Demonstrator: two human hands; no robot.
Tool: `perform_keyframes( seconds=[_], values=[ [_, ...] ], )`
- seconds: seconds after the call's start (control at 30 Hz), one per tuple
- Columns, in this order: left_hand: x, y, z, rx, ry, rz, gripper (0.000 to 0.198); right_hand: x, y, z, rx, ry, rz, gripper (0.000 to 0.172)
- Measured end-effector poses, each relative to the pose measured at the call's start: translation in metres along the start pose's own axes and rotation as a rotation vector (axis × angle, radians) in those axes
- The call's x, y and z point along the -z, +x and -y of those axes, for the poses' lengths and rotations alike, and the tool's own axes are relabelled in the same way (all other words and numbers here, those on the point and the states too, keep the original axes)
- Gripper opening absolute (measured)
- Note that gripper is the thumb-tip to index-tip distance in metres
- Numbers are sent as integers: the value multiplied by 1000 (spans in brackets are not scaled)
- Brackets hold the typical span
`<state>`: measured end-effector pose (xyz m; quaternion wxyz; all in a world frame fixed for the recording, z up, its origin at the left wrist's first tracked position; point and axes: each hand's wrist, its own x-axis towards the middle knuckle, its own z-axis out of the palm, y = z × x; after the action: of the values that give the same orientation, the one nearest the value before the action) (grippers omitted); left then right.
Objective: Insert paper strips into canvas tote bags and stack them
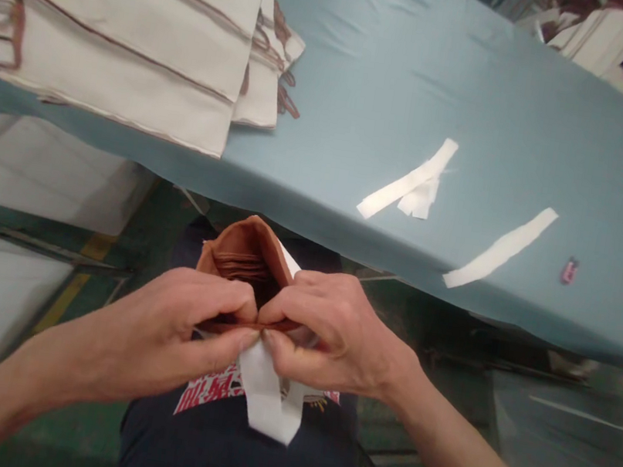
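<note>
Close to my body, a bag (pixel 248 244) with a brown inside is held by its rim, its mouth gaping away from me. My left hand (pixel 210 320) pinches the near edge between thumb and fingers. Right beside it, thumb tips nearly touching, my right hand (pixel 321 328) pinches the same edge. A white strap-like strip (pixel 268 406) hangs in a loop below my thumbs, in front of a dark shirt with red and white print. Most of the bag's outside is hidden by my hands.
A table with a blue-grey cover (pixel 341 113) stands before me. Stacked cream fabric bags (pixel 134 43) with brown edging lie at its left. White strips (pixel 410 178) and another strip (pixel 499 250) lie near the front edge, beside a small pink object (pixel 570 270).
</note>
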<state>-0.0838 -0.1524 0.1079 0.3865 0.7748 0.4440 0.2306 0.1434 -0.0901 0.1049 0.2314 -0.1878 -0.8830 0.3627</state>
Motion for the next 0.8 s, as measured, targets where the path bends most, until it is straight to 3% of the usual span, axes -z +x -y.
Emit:
perform_keyframes(
  seconds=[0.17, 0.33, 0.53, 0.67, 0.8],
  values=[
    [-13, 3, -7, -5, -157, -69, 26, 9, 5, -3, 72, 80, -54, 10],
    [-16, 4, -5, 47, -298, -104, 28, 17, 18, -9, 54, 68, 47, 32],
    [-15, 4, -5, 229, -434, -120, 28, 15, 32, -10, 33, 7, 197, 42],
    [-17, 0, -1, 314, -590, -95, 31, 16, 24, -12, 59, 41, 203, 26],
    [-19, -7, 11, 366, -759, -69, 41, 21, 13, -16, 12, 106, 115, 16]
  ],
)
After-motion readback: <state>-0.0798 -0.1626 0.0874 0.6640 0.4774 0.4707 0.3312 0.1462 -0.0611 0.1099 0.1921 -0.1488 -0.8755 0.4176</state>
